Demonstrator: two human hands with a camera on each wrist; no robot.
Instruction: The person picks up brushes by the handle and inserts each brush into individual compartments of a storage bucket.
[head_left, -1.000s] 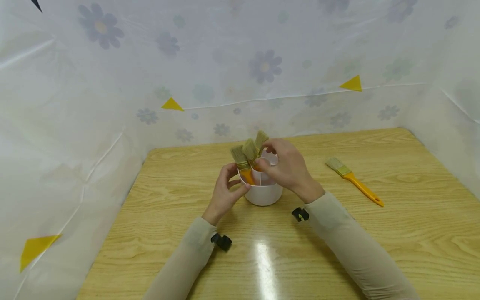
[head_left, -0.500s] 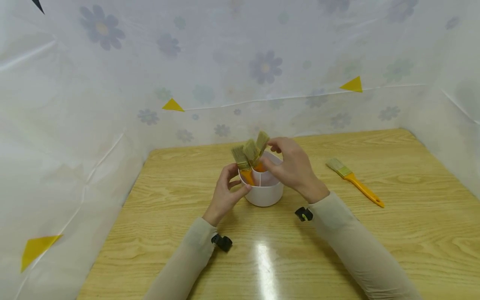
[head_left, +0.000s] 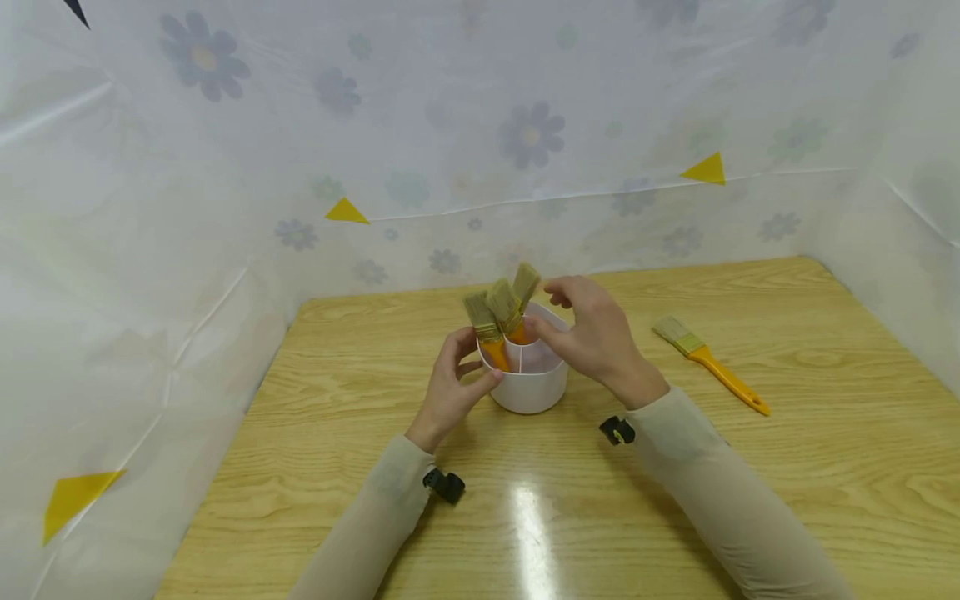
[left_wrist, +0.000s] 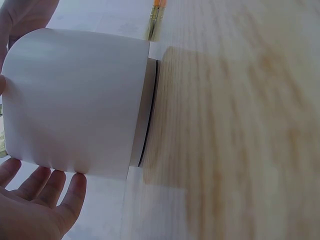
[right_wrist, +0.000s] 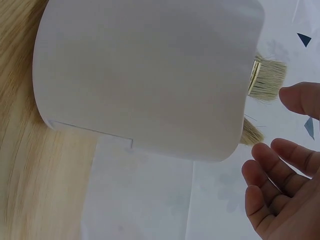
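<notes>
A white round container [head_left: 528,392] with inner dividers stands upright on the table. Three paintbrushes lean in it, bristles up: a left paintbrush [head_left: 477,310], a middle one and a right paintbrush [head_left: 527,282]. Their orange handles go down inside, the lower ends hidden. My left hand [head_left: 446,392] grips the container's left side, thumb near the front rim and fingers along the wall, as the left wrist view also shows. Over the right rim is my right hand [head_left: 600,337], fingers loosely bent and thumb apart, holding nothing. In the right wrist view its fingertips are close to the bristles [right_wrist: 268,80].
Another paintbrush [head_left: 720,371] with a yellow-orange handle lies on the wooden table [head_left: 337,500], right of the container. Behind the table hangs a flower-patterned sheet [head_left: 420,117] with yellow triangles on it. Pale sheeting also closes off the left and right sides.
My right hand has let go of the right paintbrush and drawn slightly to the right, its fingers spreading. The left hand and the container have stayed in place.
</notes>
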